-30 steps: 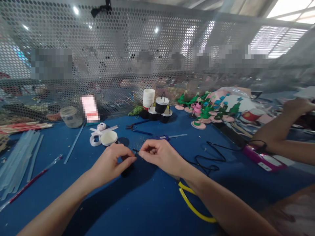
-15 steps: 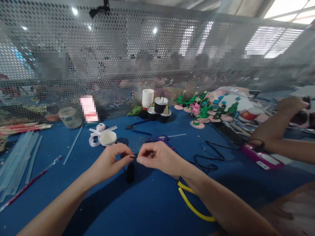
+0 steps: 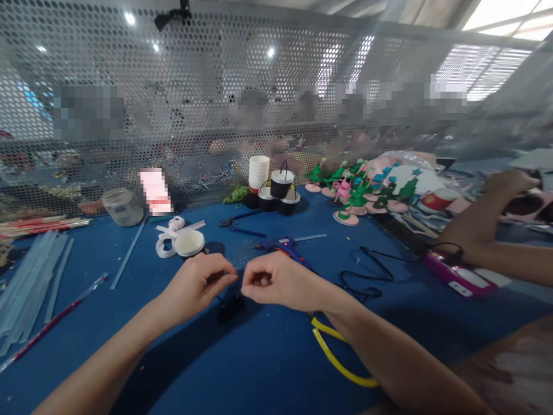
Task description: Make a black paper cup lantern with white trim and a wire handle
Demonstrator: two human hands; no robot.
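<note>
My left hand [image 3: 205, 279] is closed in a pinch, with a thin black strand [image 3: 238, 283] at its fingertips. Right beside it, my right hand [image 3: 280, 280] also pinches, its thumb and forefinger at the same strand. Below the fingers, a small dark black bundle [image 3: 231, 308] shows against the blue table; whether it hangs or rests there I cannot tell. Just behind my left hand stands a white-rimmed paper cup [image 3: 190, 243] with a dark outside. A blue glue gun [image 3: 285, 246] lies behind my right hand.
Pliers [image 3: 239, 219], white ribbon [image 3: 166, 245] and small black buckets [image 3: 281, 185] lie farther back. Glue sticks [image 3: 32, 282] are at left. A yellow-handled tool [image 3: 341, 363] lies under my right forearm. At right are a pink power strip [image 3: 458, 274] and another person's arm [image 3: 484, 230].
My fingertips stay close together, with small shifts of grip. The black bundle below them has changed shape, now looking wider and lower. The dark bit at my left fingertips no longer shows.
</note>
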